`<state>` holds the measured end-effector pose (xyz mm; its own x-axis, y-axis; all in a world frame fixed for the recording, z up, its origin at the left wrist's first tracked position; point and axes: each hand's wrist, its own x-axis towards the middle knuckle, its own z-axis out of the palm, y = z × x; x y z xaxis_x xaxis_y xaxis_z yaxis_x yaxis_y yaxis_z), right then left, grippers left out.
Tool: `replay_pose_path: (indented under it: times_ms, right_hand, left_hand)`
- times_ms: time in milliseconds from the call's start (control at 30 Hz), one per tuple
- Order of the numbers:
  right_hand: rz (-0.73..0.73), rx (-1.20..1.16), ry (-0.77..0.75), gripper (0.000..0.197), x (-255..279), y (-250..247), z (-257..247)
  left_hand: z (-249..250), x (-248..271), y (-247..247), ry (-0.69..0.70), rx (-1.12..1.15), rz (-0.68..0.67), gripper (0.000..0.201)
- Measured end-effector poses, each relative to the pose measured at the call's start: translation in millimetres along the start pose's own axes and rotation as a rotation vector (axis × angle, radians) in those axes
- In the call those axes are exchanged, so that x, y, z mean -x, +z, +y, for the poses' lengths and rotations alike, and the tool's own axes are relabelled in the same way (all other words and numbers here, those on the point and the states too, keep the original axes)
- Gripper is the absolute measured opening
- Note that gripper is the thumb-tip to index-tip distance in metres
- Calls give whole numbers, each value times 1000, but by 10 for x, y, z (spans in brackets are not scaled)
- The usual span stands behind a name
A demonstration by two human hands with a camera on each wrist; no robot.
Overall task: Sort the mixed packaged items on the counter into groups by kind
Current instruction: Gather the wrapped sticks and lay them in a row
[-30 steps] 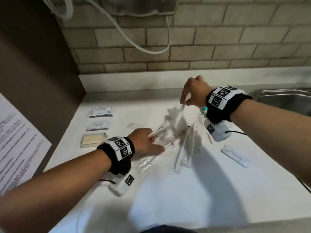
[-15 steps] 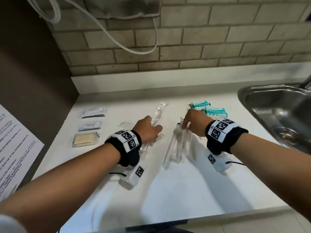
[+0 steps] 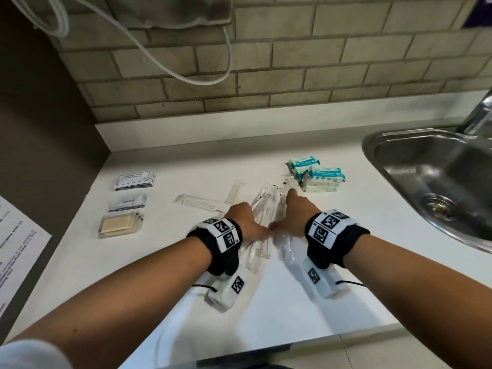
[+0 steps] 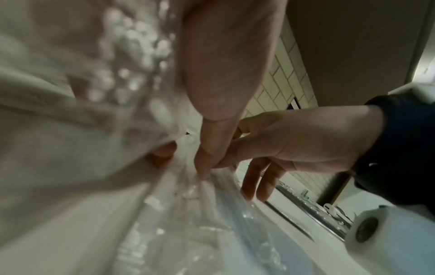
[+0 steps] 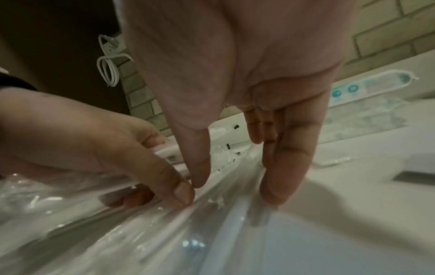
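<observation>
Clear sleeves (image 3: 262, 209) holding slim white sticks, left hand (image 3: 243, 222) gripping them, right hand (image 3: 295, 214) flat-fingered on top

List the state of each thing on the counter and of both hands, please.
clear-wrapped long items: bunched together, flat on counter under both hands
left hand: fingers curled on the wrappers
right hand: fingers straight, pressing the wrappers
teal packs: stacked, untouched
wrapped comb: flat, untouched
white sachets: stacked, untouched

We note a white counter (image 3: 332, 262) bearing clear-wrapped packets (image 3: 262, 209), teal packs (image 3: 318, 173), sachets (image 3: 134, 179), a comb (image 3: 198, 203).
</observation>
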<state>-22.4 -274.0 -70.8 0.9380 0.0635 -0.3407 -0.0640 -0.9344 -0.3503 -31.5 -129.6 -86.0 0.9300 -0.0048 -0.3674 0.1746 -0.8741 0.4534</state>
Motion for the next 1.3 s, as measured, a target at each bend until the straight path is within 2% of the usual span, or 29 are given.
replay_pose_path:
  times_ms: [133,267,433,533,600,733,833,933,1000,1167,1300]
  right_hand:
    - [-35,-28,68,77,-17,51,-91]
    - [-50,-73,84,64,-46,45,-137]
    - [-43,-199,93,70,-79,-5,-172]
    - [-28,-154,80,67,-71,38,-255]
    - [-19,-43,79,61,-43,93,-337]
    - [25,15,98,56,-69,184,-456]
    - [-11,1,97,68,-111,137,-512]
    - [-63,-128,57,77,-116,13,-582]
    - [-87,-198,17,77,-97,-76,-674]
    - [60,-494,-308,54,-151,-188,-1099]
    - [93,-490,-437,49,-174,-144,-1364]
  left_hand:
    - [-24,-28,19,-18,76,-34,38]
    - [-61,15,5,5,133,-41,35]
    - [-144,35,-137,34,422,123,32]
    - [-191,65,-247,39,660,183,21]
    - [-220,98,-318,51,761,201,14]
    - [-321,100,-411,86,752,242,15]
    - [-467,63,-418,84,690,277,21]
    - [-622,44,-444,74,599,324,23]
    - [-681,55,-474,66,682,308,16]
    - [-672,78,-603,71,885,210,29]
    - [-698,89,-790,63,1004,294,30]
